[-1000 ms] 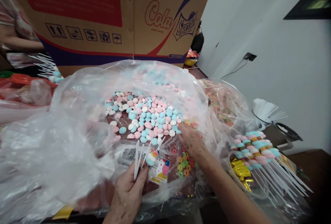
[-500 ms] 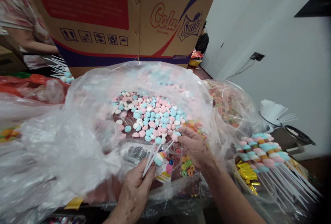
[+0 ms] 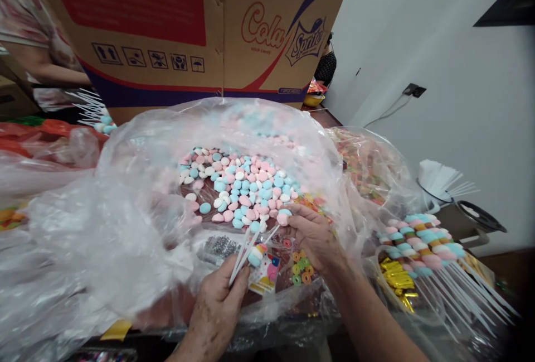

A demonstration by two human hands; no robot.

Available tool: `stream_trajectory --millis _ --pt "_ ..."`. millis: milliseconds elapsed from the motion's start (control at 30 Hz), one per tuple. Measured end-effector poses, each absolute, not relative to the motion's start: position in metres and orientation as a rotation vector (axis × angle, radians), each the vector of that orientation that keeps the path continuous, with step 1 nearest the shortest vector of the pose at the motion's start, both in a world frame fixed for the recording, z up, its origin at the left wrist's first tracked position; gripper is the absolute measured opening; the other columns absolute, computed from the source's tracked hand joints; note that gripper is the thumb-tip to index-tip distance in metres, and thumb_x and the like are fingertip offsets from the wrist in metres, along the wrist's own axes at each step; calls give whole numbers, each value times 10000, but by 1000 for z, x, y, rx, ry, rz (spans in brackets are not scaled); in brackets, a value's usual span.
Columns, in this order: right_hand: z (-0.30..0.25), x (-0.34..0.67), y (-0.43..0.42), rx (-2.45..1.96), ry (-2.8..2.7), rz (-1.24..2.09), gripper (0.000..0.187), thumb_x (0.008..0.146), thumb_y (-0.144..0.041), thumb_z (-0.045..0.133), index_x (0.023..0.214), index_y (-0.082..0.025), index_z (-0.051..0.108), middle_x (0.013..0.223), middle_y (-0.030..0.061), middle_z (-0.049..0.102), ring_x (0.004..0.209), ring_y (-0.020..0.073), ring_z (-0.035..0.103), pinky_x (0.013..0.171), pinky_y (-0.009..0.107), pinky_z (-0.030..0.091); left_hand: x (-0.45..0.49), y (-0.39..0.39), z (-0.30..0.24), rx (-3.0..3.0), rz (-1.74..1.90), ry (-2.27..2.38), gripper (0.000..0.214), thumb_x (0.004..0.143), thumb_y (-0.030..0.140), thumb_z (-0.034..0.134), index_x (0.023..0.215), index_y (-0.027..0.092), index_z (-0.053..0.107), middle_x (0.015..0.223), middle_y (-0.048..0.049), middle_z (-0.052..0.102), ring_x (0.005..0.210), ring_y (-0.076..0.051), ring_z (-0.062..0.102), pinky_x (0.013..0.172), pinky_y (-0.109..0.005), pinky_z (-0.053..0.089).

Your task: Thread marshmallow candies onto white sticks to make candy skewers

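Observation:
My left hand (image 3: pixel 219 298) is closed around several thin white sticks (image 3: pixel 243 256). Beside its fingertips, a short stack of white, blue and yellow-pink sweets (image 3: pixel 256 256) appears to sit on one of these sticks. My right hand (image 3: pixel 312 235) pinches a pink-and-blue marshmallow (image 3: pixel 283 217) at the upper end of a stick that slants up from the left hand. Just beyond both hands, pink, blue and white marshmallows (image 3: pixel 251 186) lie loose in the mouth of a large clear plastic bag (image 3: pixel 125 147). Small ring-shaped gummies (image 3: pixel 301 267) lie between the hands, near a printed label (image 3: pixel 267 273).
Behind the bag stands a tall cardboard box (image 3: pixel 167 10). At right are finished marshmallow skewers (image 3: pixel 430 242), gold ties (image 3: pixel 397 278), a cup of white sticks (image 3: pixel 438 181) and a dark pitcher (image 3: pixel 470 222). Another person's arm (image 3: pixel 62 72) shows at far left.
Both hands keep nearly the same pose and hold. The marshmallow in my right hand has tilted slightly and sits a little lower. The whole view has shifted slightly.

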State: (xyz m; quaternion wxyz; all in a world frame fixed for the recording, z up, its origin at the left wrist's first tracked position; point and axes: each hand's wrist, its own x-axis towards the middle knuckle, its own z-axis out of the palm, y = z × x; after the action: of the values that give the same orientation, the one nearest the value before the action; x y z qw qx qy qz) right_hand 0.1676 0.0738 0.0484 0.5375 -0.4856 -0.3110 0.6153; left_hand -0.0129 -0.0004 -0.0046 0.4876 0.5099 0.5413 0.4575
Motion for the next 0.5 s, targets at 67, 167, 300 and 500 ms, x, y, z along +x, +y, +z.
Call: stream_trajectory --millis 67,167,300,500 --pt "45 168 74 -1168 -763 1450 276 538 -242 842 790 -161 761 762 28 734 567 98 585 579 233 508 -13 -1 -5 1247 1123 1341 227 846 353 587 862 196 750 642 17 632 622 -175 549 557 -226 415" --pt "37 169 73 -1199 -834 1398 294 581 -253 816 863 -180 779 782 18 743 594 114 605 595 243 522 -13 -1 -3 1269 1109 1352 214 841 345 585 822 201 743 588 40 571 574 -156 504 542 -224 391" --pt "28 174 67 -1334 -1066 1205 321 722 -289 728 1031 -214 772 880 10 763 741 181 679 722 316 571 -13 -1 0 1291 1082 1386 219 845 365 574 793 206 716 574 53 553 557 -150 487 536 -224 382" --pt "29 167 55 -1381 -1547 693 309 839 -280 599 1104 -252 755 1091 13 751 999 231 705 939 357 552 -13 -3 0 1326 1098 1369 248 880 385 539 733 212 636 587 44 570 591 -172 547 591 -239 436"
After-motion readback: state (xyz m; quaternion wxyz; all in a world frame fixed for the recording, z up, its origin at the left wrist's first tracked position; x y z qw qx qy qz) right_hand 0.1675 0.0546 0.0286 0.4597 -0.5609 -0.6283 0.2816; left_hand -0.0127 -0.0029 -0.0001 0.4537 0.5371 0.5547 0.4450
